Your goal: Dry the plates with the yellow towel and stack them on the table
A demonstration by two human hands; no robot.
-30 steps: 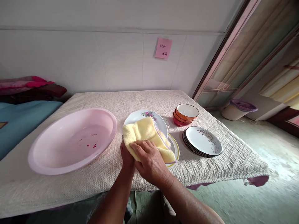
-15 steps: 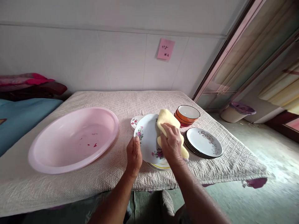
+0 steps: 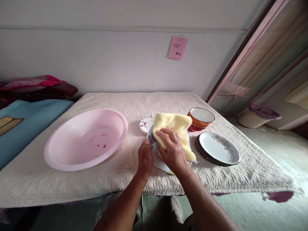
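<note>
My left hand (image 3: 145, 157) grips the left rim of a white flowered plate (image 3: 156, 156), thumb on its face. On that plate my right hand (image 3: 172, 149) presses a pale yellow cloth (image 3: 173, 121), which hides most of the surface. Beneath it, the edge of a yellow-rimmed plate (image 3: 169, 173) shows. Just behind sit small white plates with red flowers (image 3: 146, 124). To the right stand a stack of dark-edged white plates (image 3: 218, 147) and a stack of orange bowls with white insides (image 3: 201, 117).
A large pink basin (image 3: 85, 139) with red marks on its bottom stands left on the quilted table cover (image 3: 127, 101). A pink note (image 3: 177, 47) hangs on the wall. A lined bin (image 3: 257, 117) stands on the floor at right.
My right hand has swept the cloth leftward across the plate, covering more of it. The plate is tilted more, and my left hand keeps its hold on the rim. The view has shifted slightly.
</note>
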